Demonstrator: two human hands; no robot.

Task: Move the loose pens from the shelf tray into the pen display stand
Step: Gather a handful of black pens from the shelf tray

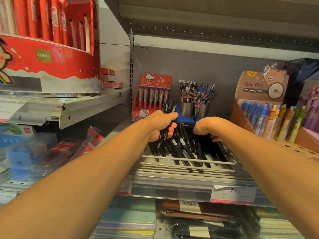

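The left hand [159,125] has its grip curled round a bunch of black pens [168,118], their tops poking up past the thumb beside the blue pen display stand [186,118], while the right hand [206,127] reaches down with fingers curled into the pile of loose pens [183,149]; whether it holds any, I cannot tell. The pile lies in the shelf tray [186,165] behind its white rails, just before the stand, whose two metal cups [187,109] are crowded with pens. A red Hello Kitty pen box [151,94] stands left of the stand, a brown gel pen box [262,90] to the right.

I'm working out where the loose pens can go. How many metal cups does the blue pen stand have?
2. The left metal cup and the right metal cup stand side by side on the blue pen stand, behind the hands. Both hold pens. More cups may be hidden behind them.
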